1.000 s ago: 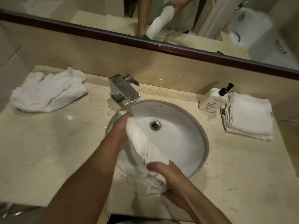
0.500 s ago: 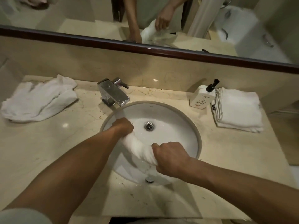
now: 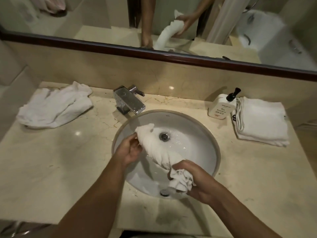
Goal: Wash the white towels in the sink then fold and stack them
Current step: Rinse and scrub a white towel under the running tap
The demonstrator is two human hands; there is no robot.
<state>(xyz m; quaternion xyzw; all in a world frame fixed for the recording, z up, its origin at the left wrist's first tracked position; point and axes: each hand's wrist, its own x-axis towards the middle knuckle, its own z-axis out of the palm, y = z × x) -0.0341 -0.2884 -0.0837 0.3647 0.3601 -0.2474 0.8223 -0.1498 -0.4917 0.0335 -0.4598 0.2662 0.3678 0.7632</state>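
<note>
A wet white towel (image 3: 157, 146), twisted into a thick roll, stretches over the round white sink (image 3: 197, 127). My left hand (image 3: 128, 150) grips its far end near the sink's left rim. The near end is bunched in my right hand (image 3: 197, 179) at the front of the basin. Water glistens around the drain (image 3: 164, 136). Loose crumpled white towels (image 3: 54, 105) lie on the counter at the left. A neat folded stack of white towels (image 3: 262, 122) sits at the right.
A square chrome faucet (image 3: 128, 100) stands behind the sink. A white pump bottle (image 3: 219, 107) stands between the sink and the folded stack. The beige marble counter (image 3: 56, 160) ends at a wall with a dark-framed mirror (image 3: 154, 52) above.
The towel has been turned between my hands; my right hand rotated from knuckles-up to holding the bunched end at the basin's front, and the roll now lies longer across the sink.
</note>
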